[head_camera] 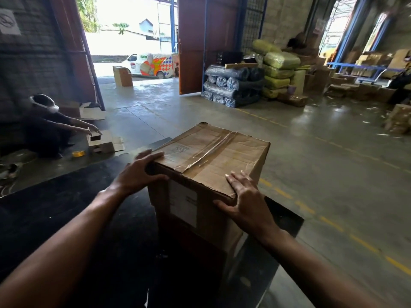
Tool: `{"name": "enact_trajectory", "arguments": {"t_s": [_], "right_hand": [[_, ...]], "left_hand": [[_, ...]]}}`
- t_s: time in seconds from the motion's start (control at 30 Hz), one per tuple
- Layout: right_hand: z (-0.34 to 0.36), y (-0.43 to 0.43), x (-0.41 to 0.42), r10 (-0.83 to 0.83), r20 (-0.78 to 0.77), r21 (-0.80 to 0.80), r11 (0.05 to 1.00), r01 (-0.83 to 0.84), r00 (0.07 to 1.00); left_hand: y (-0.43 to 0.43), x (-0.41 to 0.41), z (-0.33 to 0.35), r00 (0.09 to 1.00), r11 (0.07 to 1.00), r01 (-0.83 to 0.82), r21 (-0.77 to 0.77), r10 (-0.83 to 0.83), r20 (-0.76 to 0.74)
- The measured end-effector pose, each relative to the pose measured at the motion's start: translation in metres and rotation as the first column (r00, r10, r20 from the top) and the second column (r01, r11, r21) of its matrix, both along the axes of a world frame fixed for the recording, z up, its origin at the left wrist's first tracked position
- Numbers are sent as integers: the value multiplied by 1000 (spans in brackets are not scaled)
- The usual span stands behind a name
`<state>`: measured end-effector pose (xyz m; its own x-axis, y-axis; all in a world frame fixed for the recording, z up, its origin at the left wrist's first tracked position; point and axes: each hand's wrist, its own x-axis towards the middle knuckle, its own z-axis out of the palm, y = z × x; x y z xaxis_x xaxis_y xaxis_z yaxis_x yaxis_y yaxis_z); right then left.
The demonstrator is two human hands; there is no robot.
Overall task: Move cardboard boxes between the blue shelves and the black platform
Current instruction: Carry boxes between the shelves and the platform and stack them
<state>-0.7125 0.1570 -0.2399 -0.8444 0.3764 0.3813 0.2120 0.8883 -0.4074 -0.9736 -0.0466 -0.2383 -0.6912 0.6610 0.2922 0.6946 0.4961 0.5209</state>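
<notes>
1. The left hand [139, 173] grips the box [213, 152] at its top left edge, fingers [153, 155] curled over the rim and thumb on the near face.
2. The right hand [246, 196] lies on the near right corner, fingers [239, 177] straight and spread on the lid, thumb down the front.
3. The box stands upright on the black platform [66, 218], centre frame, close to the platform's right edge.
4. Judged step: taking hold to lift or shift it. The next move likely needs a firmer hold lower down, since the taped lid is creased.
5. Right of the edge, the floor [311, 152] is open past the yellow line [329, 221].
6. At left, a crouching person [44, 127] limits room.
7. Blue framing [355, 67] at upper right may be the shelves; too blurred to tell.
</notes>
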Motion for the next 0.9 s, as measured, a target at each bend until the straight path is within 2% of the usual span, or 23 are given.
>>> {"name": "enact_trajectory", "arguments": {"t_s": [0.13, 0.27, 0.4, 0.47, 0.57, 0.63, 0.9], "right_hand": [[9, 33, -2, -7, -9, -104, 995, 6, 1000], [22, 86, -2, -9, -60, -204, 979, -4, 998], [19, 147, -2, 65, -54, -221, 972, -75, 996], [13, 173, -5, 123, -20, -218, 968, -124, 992], [8, 202, -11, 209, 23, -219, 955, -199, 978], [8, 217, -15, 283, 34, -218, 938, -269, 958], [19, 270, -54, 539, 78, -273, 821, -502, 839]], "left_hand": [[11, 29, -6, 993, 981, -106, 165, 114, -39], [29, 80, -20, 960, 923, -237, 305, 270, -71], [53, 116, -28, 953, 851, -289, 438, 300, 45], [72, 124, -19, 948, 845, -317, 430, 297, 115], [101, 130, -4, 902, 836, -391, 385, 265, 340], [118, 139, -4, 860, 810, -465, 358, 315, 402], [162, 217, -8, 684, 554, -723, 413, 495, 535]]}}
